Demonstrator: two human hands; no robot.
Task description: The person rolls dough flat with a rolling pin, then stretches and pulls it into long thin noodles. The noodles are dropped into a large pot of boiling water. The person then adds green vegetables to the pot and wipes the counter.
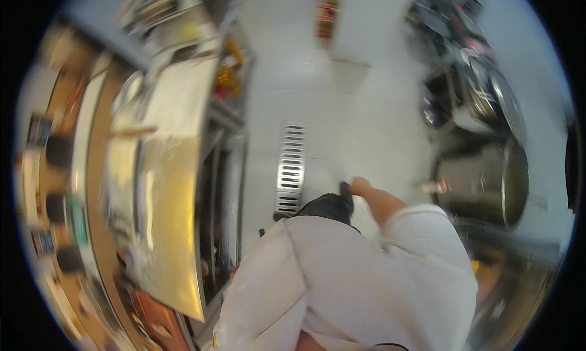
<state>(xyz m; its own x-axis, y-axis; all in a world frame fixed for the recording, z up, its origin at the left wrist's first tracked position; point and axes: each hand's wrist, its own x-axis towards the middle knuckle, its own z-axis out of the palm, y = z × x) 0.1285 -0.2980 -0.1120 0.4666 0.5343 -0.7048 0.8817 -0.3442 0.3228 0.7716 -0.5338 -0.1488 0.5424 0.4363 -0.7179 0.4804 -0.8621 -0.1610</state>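
Observation:
My right hand [360, 185] hangs in front of my body past the short sleeve of a white jacket [339, 259]; it is small and blurred, and its fingers cannot be made out. Beside it are a black shoe [345, 191] and dark clothing [325, 208] at my waist. My left hand is out of view; only a sliver of skin shows at the jacket's left edge. Before me lies a light tiled floor [320, 104] with a slotted metal drain grate [291, 159] running lengthwise.
Along the left stands a metal worktable [176, 204] with shelves below and a white board [181, 95] on top. To the right are a large steel stockpot [480, 186] on its side in view and stacked metal cookware [485, 95]. A red and green stack [326, 19] stands ahead.

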